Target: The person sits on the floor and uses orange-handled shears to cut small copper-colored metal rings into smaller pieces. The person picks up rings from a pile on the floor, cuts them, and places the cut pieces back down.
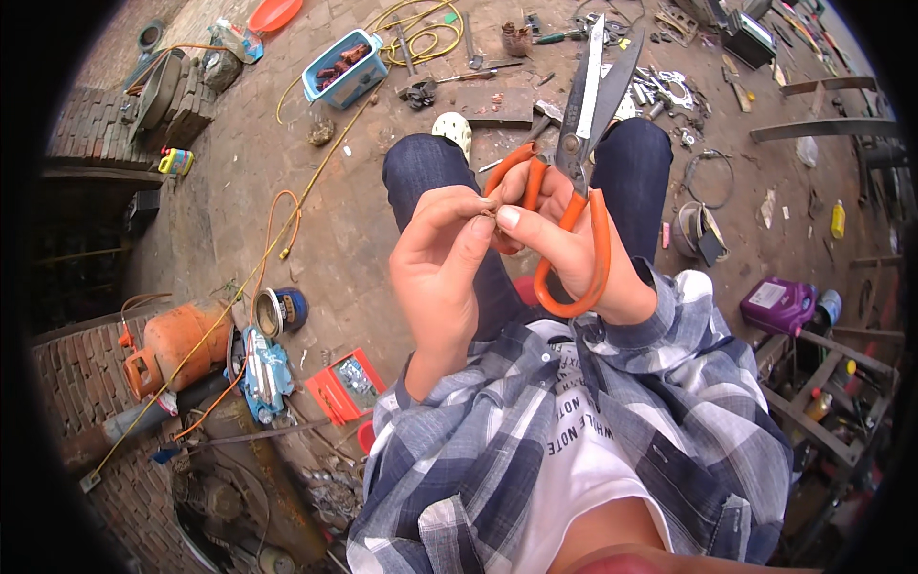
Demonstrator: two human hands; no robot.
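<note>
Both of my hands meet in front of my knees, fingertips together. My left hand [435, 258] pinches a tiny brownish bit [489, 214] between thumb and fingers, too small to name. The thumb of my right hand [566, 251] presses against the same spot. Large scissors [574, 143] with orange-wrapped handles hang on my right hand, one handle loop around its thumb side. Their blades point away from me and stand slightly apart, with nothing between them. Part of the other handle loop is hidden behind my right fingers.
Beyond my knees lie a blue bin [346, 69] of reddish-brown pieces, a flat metal plate [493, 107] and scattered metal parts [669, 91]. On the left are an orange gas cylinder [186, 349], a yellow hose [325, 177] and a red case [346, 386]. A purple jug [777, 305] stands right.
</note>
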